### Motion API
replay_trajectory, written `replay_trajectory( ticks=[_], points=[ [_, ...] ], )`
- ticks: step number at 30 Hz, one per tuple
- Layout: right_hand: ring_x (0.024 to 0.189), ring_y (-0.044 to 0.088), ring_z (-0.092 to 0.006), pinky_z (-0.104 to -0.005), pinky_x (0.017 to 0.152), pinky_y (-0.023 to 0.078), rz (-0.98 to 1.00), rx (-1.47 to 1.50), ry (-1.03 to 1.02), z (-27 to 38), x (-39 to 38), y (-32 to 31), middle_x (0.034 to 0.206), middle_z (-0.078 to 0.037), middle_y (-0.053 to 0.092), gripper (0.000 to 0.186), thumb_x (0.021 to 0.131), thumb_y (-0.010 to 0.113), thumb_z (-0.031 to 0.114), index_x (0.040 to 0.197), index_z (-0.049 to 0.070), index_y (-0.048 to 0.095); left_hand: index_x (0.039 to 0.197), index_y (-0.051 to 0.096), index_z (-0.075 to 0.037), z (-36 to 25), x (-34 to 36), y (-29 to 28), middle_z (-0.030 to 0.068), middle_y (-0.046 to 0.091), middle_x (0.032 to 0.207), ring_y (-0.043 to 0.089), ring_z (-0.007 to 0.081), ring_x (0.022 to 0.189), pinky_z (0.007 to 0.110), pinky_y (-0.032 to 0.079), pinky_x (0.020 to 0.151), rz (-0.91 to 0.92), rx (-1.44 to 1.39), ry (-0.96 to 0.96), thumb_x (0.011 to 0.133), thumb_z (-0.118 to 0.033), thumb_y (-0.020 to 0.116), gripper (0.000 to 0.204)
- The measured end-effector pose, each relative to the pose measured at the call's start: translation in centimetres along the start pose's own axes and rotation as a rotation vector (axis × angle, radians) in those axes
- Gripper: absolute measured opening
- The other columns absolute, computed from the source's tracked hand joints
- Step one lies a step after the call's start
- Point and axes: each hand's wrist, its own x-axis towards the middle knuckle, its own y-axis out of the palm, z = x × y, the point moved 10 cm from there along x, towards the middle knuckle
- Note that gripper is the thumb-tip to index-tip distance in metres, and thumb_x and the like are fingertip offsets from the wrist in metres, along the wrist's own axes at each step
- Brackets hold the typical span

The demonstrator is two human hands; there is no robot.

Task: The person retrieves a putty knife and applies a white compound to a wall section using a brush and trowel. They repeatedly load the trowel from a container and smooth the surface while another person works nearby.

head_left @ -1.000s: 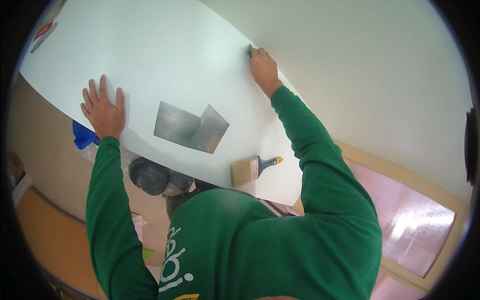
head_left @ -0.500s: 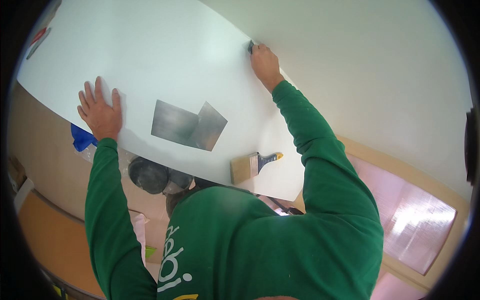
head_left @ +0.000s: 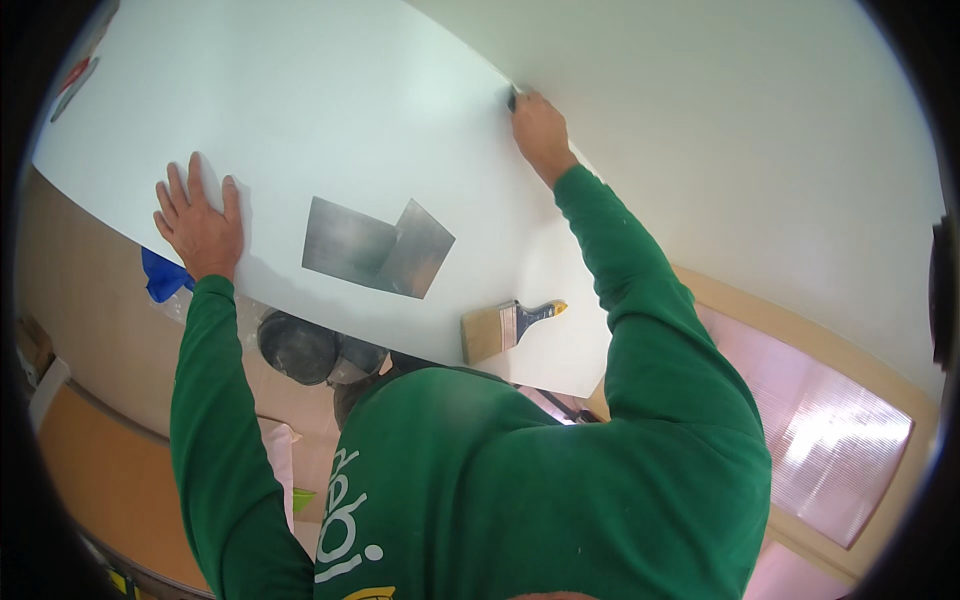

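Note:
My left hand (head_left: 203, 225) lies flat with fingers spread on a white tabletop (head_left: 270, 120), near its front left edge. Up at the far right, my right hand (head_left: 541, 133) is closed on a small dark tool, mostly hidden by the fingers, at the seam where the tabletop meets a pale wall. Between my hands lie two overlapping grey rectangular sheets (head_left: 345, 235). Closer to my body, a wide flat paintbrush (head_left: 490, 334) with pale bristles and a blue and yellow handle rests on the tabletop.
The pale wall (head_left: 740, 130) rises along the right side of the tabletop. A red and grey tool (head_left: 76, 88) lies at the far left. Below the front edge are a blue cloth-like thing (head_left: 165, 277) and a dark rounded object (head_left: 297, 347). An orange-brown surface (head_left: 110, 480) stands lower left.
My right hand has slid a little toward me and to the right along the seam, with the dark tool still in it. My left hand has stayed in place.

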Motion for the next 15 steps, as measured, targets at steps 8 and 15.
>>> replay_trajectory(
  ticks=[8, 15],
  points=[
    [0.096, 0.065, -0.0322, -0.0434, 0.074, 0.058, -0.106, 0.111, -0.127, 5.4, -4.8, -2.3, 0.102, -0.014, 0.064, 0.02, 0.089, 0.058, 0.01, 0.108, 0.004, 0.063, 0.154, 0.041, -0.027, -0.3, 0.1, 0.0, 0.0114, 0.033, 0.162, 0.026, 0.0372, 0.15, 0.06, 0.02, 0.119, -0.006, 0.011, 0.006, 0.098, -0.052, 0.052, 0.062],
    [0.097, 0.065, -0.0327, -0.045, 0.075, 0.058, -0.016, 0.037, 0.118, -2.6, -4.7, 0.5, 0.1, -0.014, 0.064, 0.018, 0.09, 0.059, 0.014, 0.103, 0.003, 0.065, 0.154, 0.042, -0.027, -0.2, 0.2, 0.1, 0.0119, 0.034, 0.161, 0.027, 0.0378, 0.149, 0.061, 0.02, 0.118, -0.018, 0.001, 0.01, 0.097, -0.052, 0.053, 0.062]
  ],
)
